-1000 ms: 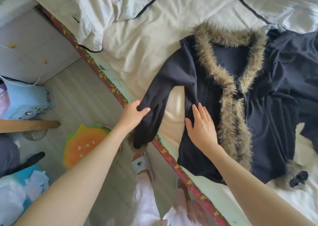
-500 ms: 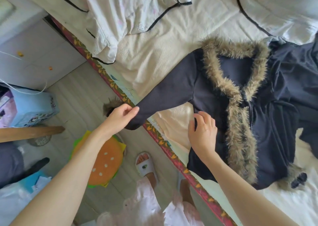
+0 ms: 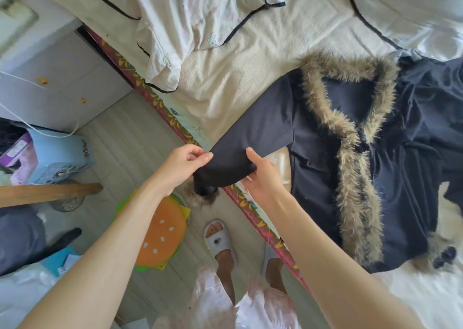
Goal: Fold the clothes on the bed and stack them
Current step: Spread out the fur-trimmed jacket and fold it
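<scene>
A black cardigan [image 3: 323, 153] with a brown fur collar and front trim lies spread on the cream bed [image 3: 233, 78], front side up. Its left sleeve [image 3: 250, 143] stretches out over the bed's edge. My left hand [image 3: 185, 163] pinches the sleeve near its end. My right hand [image 3: 263, 176] grips the same sleeve from the other side, a little closer to the body. The furry cuff [image 3: 203, 196] hangs below my hands, over the floor. More dark cloth [image 3: 436, 108] lies under the cardigan at the right.
A white pillow and quilt with black piping [image 3: 195, 23] lie at the head of the bed. The bed's patterned red edge [image 3: 253, 213] runs diagonally. On the floor are a burger-shaped cushion [image 3: 160, 233], a blue box [image 3: 55, 158], a wooden bar [image 3: 50, 193] and my slippered feet.
My right hand left the cardigan's body and took hold of the sleeve. My left hand pulled the sleeve straight outward over the bed's edge, so the cuff now hangs below both hands.
</scene>
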Available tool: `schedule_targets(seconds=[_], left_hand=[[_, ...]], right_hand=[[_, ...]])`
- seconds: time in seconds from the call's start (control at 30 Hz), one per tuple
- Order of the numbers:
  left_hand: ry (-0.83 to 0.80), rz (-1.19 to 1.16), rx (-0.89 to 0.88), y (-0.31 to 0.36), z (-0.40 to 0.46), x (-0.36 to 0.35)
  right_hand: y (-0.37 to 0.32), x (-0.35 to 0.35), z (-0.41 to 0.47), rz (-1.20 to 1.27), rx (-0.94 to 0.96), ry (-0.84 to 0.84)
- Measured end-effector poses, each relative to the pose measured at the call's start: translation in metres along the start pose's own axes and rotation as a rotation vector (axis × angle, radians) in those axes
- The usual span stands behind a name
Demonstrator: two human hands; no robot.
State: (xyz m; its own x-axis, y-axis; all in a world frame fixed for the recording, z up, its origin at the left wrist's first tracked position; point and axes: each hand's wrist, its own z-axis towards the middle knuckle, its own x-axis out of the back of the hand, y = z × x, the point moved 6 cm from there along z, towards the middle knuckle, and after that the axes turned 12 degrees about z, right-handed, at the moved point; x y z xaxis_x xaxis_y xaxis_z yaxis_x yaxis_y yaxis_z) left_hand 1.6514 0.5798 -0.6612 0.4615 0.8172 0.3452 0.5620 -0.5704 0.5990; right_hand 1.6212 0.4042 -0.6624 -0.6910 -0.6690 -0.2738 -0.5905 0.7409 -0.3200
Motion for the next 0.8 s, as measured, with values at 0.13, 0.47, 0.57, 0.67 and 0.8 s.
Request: schedule_targets(seconds=[0.13, 0.47, 0.57, 0.67, 0.8], left_hand=[[0.046, 0.064, -0.025, 0.009, 0.004, 0.004], [0.13, 0.072, -0.127, 0.029, -0.004, 0.015], [0.035, 0.117, -0.13, 0.018, -0.012, 0.019], [-0.127, 0.116, -0.103, 0.002, -0.024, 0.011], [-0.209, 0.051, -0.07, -0.014, -0.036, -0.004]], right_hand=[[0.0, 0.005, -0.004, 0.05, 0.005, -0.015], [0.022, -0.011, -0.023, -0.353, 0.144, -0.205], [0.012, -0.006, -0.027, -0.261, 0.182, -0.185], [0.008, 0.0, -0.029, -0.163, 0.126, -0.151], [0.015, -0.003, -0.037, -0.128, 0.069, -0.188]])
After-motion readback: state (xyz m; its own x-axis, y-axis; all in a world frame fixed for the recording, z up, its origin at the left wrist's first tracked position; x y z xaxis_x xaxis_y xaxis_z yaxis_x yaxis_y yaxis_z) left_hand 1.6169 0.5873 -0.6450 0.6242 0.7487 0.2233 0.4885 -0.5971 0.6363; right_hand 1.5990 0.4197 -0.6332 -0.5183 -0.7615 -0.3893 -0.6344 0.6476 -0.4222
